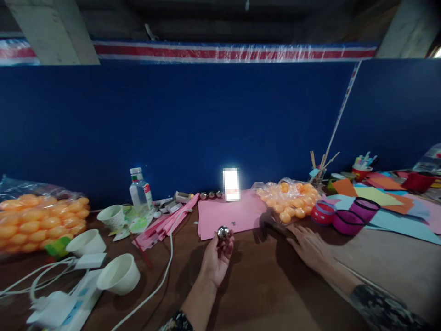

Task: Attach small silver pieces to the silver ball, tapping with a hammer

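Note:
A shiny metal ball [223, 233] is held between the fingertips of my left hand [217, 257], over the near edge of a stack of pink paper [230, 214]. My right hand [312, 248] lies palm down on the brown table, fingers spread, holding nothing. Beside its fingertips is a dark object [274, 224], perhaps a tool, too dim to make out. Several more metal balls [211, 195] sit in a row behind the pink paper. A bag of orange balls [291, 198] rests just right of the paper.
White cups [119, 275], a power strip [82, 294] and a cable fill the left side, with another bag of orange balls [41, 223] and a bottle [140, 191]. Purple rings [348, 223], a red cup [323, 214] and coloured paper [406, 225] lie at right.

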`<action>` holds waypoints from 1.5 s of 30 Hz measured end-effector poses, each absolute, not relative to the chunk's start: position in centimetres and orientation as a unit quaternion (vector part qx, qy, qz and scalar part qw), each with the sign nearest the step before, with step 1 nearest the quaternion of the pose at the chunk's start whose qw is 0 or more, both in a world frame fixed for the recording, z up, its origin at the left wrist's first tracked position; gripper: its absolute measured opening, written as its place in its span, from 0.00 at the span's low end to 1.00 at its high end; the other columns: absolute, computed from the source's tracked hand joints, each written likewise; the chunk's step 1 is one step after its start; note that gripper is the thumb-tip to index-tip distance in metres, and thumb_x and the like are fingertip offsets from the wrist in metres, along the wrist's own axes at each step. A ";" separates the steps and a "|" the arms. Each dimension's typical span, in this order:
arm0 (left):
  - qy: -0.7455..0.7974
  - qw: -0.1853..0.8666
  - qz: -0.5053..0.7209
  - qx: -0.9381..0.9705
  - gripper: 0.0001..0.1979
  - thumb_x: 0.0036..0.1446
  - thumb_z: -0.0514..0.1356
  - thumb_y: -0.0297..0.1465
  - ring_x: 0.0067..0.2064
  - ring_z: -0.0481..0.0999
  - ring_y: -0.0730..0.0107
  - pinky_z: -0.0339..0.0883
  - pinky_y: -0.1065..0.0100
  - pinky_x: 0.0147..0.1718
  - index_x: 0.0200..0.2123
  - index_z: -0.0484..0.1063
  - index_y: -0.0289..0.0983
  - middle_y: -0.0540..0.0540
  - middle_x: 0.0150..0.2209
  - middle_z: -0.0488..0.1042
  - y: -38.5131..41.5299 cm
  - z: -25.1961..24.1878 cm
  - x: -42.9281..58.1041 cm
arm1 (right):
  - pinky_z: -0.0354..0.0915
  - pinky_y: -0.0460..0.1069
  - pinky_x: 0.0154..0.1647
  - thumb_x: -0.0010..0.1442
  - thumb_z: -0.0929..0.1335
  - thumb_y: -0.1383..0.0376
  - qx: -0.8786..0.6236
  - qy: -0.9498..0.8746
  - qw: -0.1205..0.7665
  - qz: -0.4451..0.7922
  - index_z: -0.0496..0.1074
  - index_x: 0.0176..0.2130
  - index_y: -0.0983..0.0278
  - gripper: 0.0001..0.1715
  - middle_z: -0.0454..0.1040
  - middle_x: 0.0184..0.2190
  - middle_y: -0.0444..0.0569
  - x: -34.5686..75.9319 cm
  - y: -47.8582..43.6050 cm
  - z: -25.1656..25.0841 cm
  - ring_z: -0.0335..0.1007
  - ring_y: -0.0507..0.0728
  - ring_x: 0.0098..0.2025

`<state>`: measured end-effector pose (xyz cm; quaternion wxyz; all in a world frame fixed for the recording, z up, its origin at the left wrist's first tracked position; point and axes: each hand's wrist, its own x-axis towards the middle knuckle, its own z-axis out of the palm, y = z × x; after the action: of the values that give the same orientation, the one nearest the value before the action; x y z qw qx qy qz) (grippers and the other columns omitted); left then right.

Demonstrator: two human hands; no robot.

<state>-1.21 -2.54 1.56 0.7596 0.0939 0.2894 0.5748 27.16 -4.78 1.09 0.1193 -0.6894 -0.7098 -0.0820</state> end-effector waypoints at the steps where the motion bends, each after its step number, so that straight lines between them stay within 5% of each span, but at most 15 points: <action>1: 0.289 0.762 0.573 0.089 0.10 0.55 0.54 0.29 0.30 0.76 0.71 0.72 0.75 0.27 0.36 0.70 0.27 0.36 0.35 0.76 -2.5 1.5 -1.2 | 0.60 0.54 0.38 0.59 0.58 0.61 -0.688 -0.711 0.118 -0.081 0.64 0.48 0.61 0.18 0.69 0.42 0.53 27.3 -4.7 1.0 0.64 0.62 0.44; 12: 0.274 0.759 0.587 0.055 0.14 0.57 0.51 0.34 0.24 0.73 0.74 0.69 0.74 0.22 0.42 0.69 0.31 0.42 0.27 0.74 -2.4 1.8 -1.7 | 0.60 0.54 0.43 0.58 0.60 0.60 -0.664 -0.731 0.139 -0.079 0.65 0.47 0.63 0.19 0.68 0.42 0.53 28.8 -3.7 0.7 0.63 0.61 0.43; 17: 0.273 0.758 0.591 0.054 0.14 0.57 0.52 0.35 0.22 0.70 0.77 0.66 0.76 0.20 0.38 0.71 0.32 0.44 0.25 0.72 -2.1 1.9 -1.8 | 0.57 0.54 0.48 0.60 0.58 0.61 -0.616 -0.749 0.237 -0.048 0.63 0.48 0.64 0.19 0.68 0.44 0.54 24.0 -2.8 4.5 0.62 0.60 0.47; 24: 0.331 0.706 0.622 0.071 0.10 0.56 0.53 0.31 0.24 0.72 0.76 0.69 0.75 0.23 0.32 0.70 0.31 0.44 0.26 0.74 -2.1 1.6 -1.3 | 0.56 0.50 0.50 0.59 0.58 0.68 -0.529 -0.821 0.210 0.046 0.66 0.46 0.67 0.16 0.70 0.43 0.53 15.4 1.7 4.3 0.63 0.57 0.47; 34: 0.359 0.707 0.601 0.101 0.10 0.54 0.55 0.32 0.23 0.72 0.77 0.68 0.76 0.22 0.32 0.70 0.30 0.42 0.27 0.74 -2.1 1.3 -0.6 | 0.58 0.47 0.41 0.56 0.62 0.67 -0.541 -0.816 0.183 0.085 0.73 0.32 0.64 0.09 0.73 0.32 0.50 13.6 5.6 1.9 0.66 0.55 0.39; 45: 0.323 0.699 0.623 0.141 0.14 0.48 0.61 0.28 0.30 0.74 0.76 0.70 0.72 0.30 0.41 0.70 0.38 0.48 0.34 0.74 -2.2 1.6 -0.5 | 0.58 0.44 0.29 0.55 0.60 0.69 -0.546 -0.770 0.306 0.124 0.68 0.29 0.66 0.09 0.71 0.27 0.47 14.0 2.7 3.2 0.65 0.52 0.29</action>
<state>-0.52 -2.19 1.57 0.6986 0.1409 0.3231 0.6227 14.05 2.72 3.24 0.3063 -0.5463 -0.7696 0.1242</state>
